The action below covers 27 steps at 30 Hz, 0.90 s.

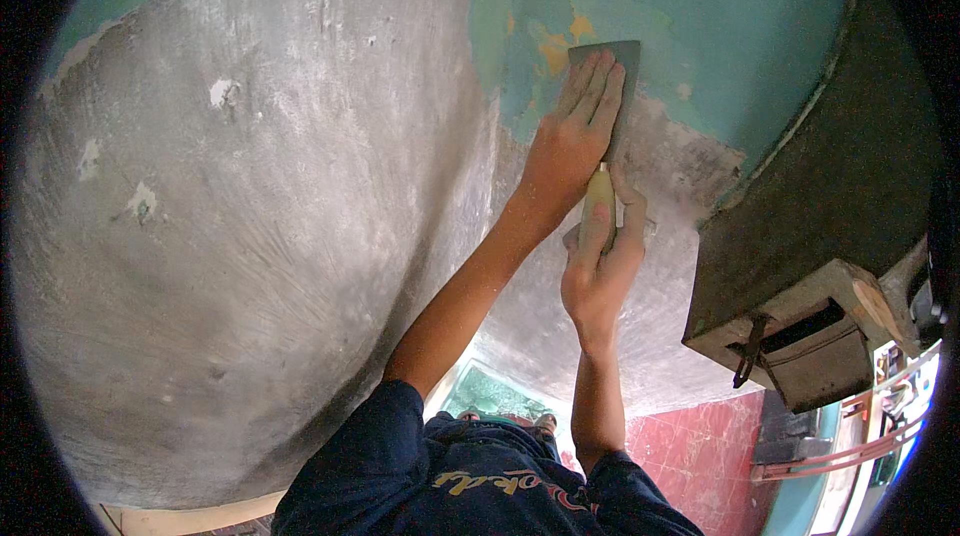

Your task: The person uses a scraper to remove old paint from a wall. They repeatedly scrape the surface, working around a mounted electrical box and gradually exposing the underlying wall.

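A putty knife with a broad grey blade lies against the wall, its far edge on green paint. My left hand is laid flat over the blade, fingers stretched out and close together, pressing it. The tool's pale handle points back toward me, and my right hand is wrapped around it. Something thin and grey shows on both sides of the right hand; I cannot tell what it is. Orange spots show in the peeling green paint beside the blade. Below it begins bare grey plaster.
To my left, a large bare plaster wall meets this one at an inner corner. A dark, box-like ledge with a slot and metal latch juts out at right. Red floor tiles and pinkish rails lie lower right.
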{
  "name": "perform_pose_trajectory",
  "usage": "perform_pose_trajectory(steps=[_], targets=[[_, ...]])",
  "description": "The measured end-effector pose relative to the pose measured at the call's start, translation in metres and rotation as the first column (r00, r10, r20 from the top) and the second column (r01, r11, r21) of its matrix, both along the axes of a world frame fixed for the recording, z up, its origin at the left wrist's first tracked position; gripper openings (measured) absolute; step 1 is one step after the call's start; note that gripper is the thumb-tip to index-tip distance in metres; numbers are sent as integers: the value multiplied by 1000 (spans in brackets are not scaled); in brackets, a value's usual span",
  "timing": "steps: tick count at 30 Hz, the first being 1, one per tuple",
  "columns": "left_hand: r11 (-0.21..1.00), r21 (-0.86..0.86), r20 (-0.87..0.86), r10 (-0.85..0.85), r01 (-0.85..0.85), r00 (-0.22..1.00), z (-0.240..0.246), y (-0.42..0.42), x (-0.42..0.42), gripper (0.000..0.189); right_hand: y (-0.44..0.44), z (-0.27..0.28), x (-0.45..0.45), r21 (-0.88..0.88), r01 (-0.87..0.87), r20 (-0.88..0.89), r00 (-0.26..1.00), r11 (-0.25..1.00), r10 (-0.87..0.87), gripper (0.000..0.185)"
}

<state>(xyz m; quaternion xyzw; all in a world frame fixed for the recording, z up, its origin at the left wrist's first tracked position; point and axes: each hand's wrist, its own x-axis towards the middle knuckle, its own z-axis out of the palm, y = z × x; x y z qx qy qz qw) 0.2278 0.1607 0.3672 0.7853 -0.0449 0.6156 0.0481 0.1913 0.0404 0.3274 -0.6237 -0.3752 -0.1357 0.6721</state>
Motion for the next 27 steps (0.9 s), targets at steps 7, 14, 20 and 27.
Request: perform_pose_trajectory(steps=[7,14,20,27], targets=[[1000,-13,13,-5,5,1000,1,-2,-2,58,-2,-1,1,6,-40,-40,998,999,40,33],[994,32,90,97,-100,991,32,20,1,55,20,16,23,14,76,234,969,997,-77,33],[999,2,53,50,-50,997,17,11,-8,55,5,22,-4,-43,-9,89,996,999,12,34],[999,-45,29,-12,13,1000,18,-8,-13,54,-9,13,-6,-52,26,22,999,998,-25,37]])
